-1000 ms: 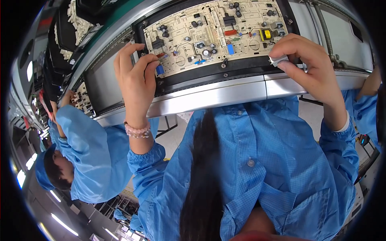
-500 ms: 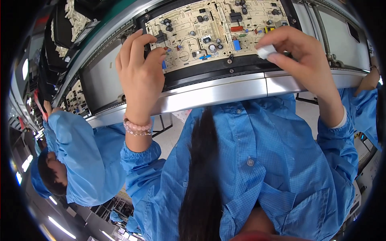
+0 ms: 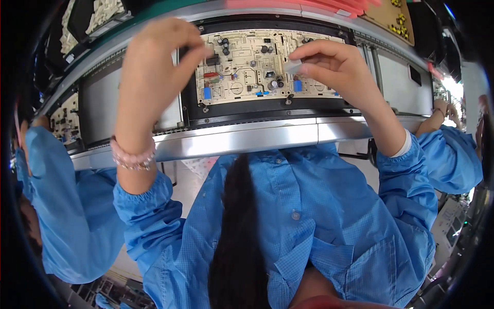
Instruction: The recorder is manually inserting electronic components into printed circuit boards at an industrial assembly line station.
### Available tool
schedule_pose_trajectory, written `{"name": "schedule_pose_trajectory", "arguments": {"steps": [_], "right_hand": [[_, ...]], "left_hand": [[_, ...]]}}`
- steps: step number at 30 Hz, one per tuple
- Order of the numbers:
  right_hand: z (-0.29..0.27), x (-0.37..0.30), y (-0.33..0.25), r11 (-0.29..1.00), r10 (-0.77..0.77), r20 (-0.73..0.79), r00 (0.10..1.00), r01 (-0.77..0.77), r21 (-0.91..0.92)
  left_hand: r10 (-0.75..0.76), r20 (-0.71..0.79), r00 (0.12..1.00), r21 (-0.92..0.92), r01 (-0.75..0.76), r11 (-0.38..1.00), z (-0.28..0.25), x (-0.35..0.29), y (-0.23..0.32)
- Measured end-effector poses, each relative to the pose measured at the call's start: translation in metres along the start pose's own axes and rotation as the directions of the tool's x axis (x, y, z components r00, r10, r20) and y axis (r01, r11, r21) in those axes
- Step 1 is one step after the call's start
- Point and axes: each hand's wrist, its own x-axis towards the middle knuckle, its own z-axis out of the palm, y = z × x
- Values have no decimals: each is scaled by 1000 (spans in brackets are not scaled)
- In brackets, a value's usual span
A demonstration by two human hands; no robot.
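A cream printed circuit board [image 3: 235, 89] fitted with capacitors and other small parts lies in a black frame [image 3: 247, 107] in front of me. Over the board's middle, my right hand [image 3: 329, 66] pinches a small whitish block [image 3: 293, 66] between thumb and fingers. My left hand [image 3: 160, 64] is raised at the frame's left edge, smeared by motion; its thumb points toward the board and its other fingers are partly hidden. A red part [image 3: 210, 75] and a blue block-shaped part [image 3: 207, 93] sit on the board near that hand.
A metal rail [image 3: 242, 138] runs along the near side. Black bins with pale parts [image 3: 104, 14] stand at the far left. Red-pink strips [image 3: 309, 6] and a carton with yellow-black parts [image 3: 399, 24] lie beyond the line. Blue-sleeved co-workers [image 3: 72, 201] are on both sides.
My left hand has lifted off the board's left end and moved outward and up. The right hand, still pinching the whitish block, has shifted left across the board. The view has also shifted.
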Motion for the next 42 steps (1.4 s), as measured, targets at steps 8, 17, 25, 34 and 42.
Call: {"name": "schedule_pose_trajectory", "arguments": {"steps": [8, 17, 25, 34, 42], "right_hand": [[5, 29, -15, 981, 97, 48, 994, -87, -176], [22, 29, -21, 902, 19, 86, 996, 20, -431], [14, 25, -11, 970, 118, 182, 976, -152, 187], [29, 26, -12, 932, 158, 229, 961, -222, 287], [24, 22, 1, 784, 220, 365, 905, -386, 485]], "left_hand": [[-328, -261, 908, -357, 225, 907, 22, -6, -59], [-456, -301, 838, -458, 293, 840, 11, -12, -46], [-283, -314, 906, -299, 189, 935, 16, -22, -61], [-303, -207, 930, -317, 229, 920, 26, -47, -72], [-254, -204, 945, -303, 186, 935, 29, -55, -78]]}}
